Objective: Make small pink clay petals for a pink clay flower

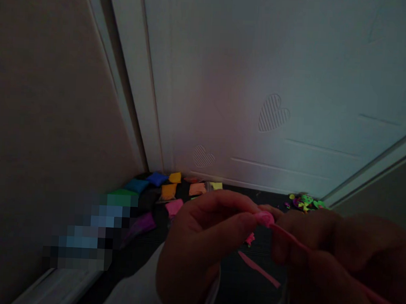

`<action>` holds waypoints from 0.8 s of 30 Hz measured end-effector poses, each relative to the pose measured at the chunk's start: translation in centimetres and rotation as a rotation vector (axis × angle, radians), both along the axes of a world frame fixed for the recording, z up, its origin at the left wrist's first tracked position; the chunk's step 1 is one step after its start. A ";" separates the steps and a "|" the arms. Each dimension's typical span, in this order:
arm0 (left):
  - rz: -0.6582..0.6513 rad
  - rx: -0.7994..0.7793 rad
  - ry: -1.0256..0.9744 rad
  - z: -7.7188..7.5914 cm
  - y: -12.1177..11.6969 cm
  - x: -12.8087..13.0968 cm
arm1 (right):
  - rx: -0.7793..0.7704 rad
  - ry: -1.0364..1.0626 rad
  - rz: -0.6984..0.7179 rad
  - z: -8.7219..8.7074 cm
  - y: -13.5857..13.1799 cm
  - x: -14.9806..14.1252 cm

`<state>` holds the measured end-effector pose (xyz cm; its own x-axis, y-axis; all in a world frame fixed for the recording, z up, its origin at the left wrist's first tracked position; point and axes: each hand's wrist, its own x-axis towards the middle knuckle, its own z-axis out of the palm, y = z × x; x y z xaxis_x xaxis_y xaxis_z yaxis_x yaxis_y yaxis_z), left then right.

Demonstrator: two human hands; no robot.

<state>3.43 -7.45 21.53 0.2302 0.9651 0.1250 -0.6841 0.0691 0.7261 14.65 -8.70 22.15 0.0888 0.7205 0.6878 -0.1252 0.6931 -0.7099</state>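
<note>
- Right hand (337, 254), lower right: fingers closed round a slim pink modelling tool (292, 238); its tip meets the lump.
- Left hand (198, 242), lower centre: thumb and forefinger pinched on a pink clay lump (265, 218), right of frame centre.
- Lump sits at the fingertips, outer end sticking out toward the tool. Probably light, soft, easily dented; best held lightly by its sides.
- Below it on the dark surface: pink plastic knife (258, 268), pink scraps (250, 239).
- Beyond: coloured clay packets (168, 192) left of centre, door (227, 80) behind.
</note>
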 end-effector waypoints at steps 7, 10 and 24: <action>-0.005 -0.013 0.022 0.0 0.0 -0.1 | 0.012 -0.001 -0.014 0.1 0.0 0.0; -0.006 0.011 0.019 -0.2 0.0 -0.1 | 0.008 -0.011 -0.006 0.1 -0.1 0.1; 0.062 0.031 0.063 0.0 -0.2 0.2 | -0.019 -0.004 -0.031 -0.3 0.0 0.0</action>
<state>3.65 -7.66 21.49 0.1789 0.9735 0.1425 -0.6395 0.0050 0.7688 14.66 -8.74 21.89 0.1083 0.7303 0.6745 -0.1015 0.6831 -0.7233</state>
